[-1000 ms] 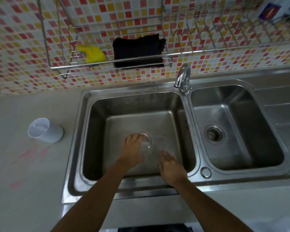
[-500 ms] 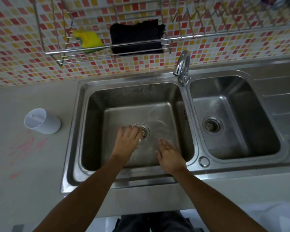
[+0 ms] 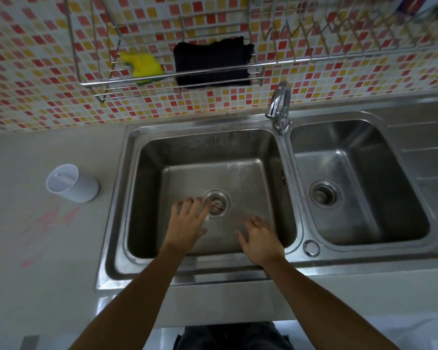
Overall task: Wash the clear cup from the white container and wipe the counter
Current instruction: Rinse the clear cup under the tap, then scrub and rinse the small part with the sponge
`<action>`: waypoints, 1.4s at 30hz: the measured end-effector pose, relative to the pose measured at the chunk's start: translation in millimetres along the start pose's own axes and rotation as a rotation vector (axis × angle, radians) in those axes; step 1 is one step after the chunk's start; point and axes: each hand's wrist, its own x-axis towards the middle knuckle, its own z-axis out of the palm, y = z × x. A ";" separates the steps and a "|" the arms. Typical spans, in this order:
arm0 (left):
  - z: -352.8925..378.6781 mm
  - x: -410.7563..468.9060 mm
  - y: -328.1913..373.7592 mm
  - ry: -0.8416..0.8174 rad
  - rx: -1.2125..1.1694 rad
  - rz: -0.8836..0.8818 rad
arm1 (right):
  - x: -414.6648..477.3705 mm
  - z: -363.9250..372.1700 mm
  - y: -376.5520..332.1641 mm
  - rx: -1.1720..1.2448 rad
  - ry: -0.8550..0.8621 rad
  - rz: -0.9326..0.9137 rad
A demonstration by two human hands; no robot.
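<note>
The left hand [image 3: 187, 223] is laid over a faint clear cup [image 3: 206, 210] beside the drain [image 3: 216, 203]; whether it is gripped cannot be told. The right hand [image 3: 259, 238] is held spread and empty.

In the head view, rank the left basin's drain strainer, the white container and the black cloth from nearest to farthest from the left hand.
1. Drain strainer, in the left basin, right by the left hand.
2. White container, on the counter to the left.
3. Black cloth, up on the wall rack.
</note>
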 end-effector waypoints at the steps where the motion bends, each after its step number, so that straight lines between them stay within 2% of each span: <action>1: -1.3 -0.7 -2.0 0.005 -0.019 -0.007 | -0.4 -0.3 -0.4 0.003 0.009 -0.001; 8: -17.2 -15.0 -24.1 0.070 -0.411 -0.399 | -4.2 -3.9 -1.2 0.159 0.032 0.037; 12: -25.8 -41.8 -53.7 0.188 -0.679 -0.602 | -5.2 -5.0 -15.3 0.279 0.080 0.078; 16: -28.8 -76.2 -95.8 0.312 -0.903 -0.710 | 0.0 3.5 -67.0 0.362 0.099 0.023; 21: -18.5 -113.3 -160.3 0.272 -1.008 -0.842 | 31.9 21.3 -153.8 0.395 0.097 -0.078; 27: -1.3 -145.7 -214.3 0.244 -1.009 -0.876 | 68.9 30.2 -250.1 0.402 0.140 -0.190; 33: 10.0 -159.0 -231.7 0.197 -1.148 -0.866 | 95.3 44.5 -304.4 0.394 0.111 -0.238; 35: 6.4 -160.9 -238.4 0.158 -1.116 -0.838 | 103.7 46.0 -319.5 0.400 0.122 -0.253; 39: -7.5 -147.6 -272.8 0.415 -0.939 -0.758 | 125.1 32.0 -354.6 0.411 0.142 -0.322; 42: -14.1 -116.7 -312.0 0.438 -0.776 -0.596 | 139.7 17.0 -380.8 0.375 0.035 -0.377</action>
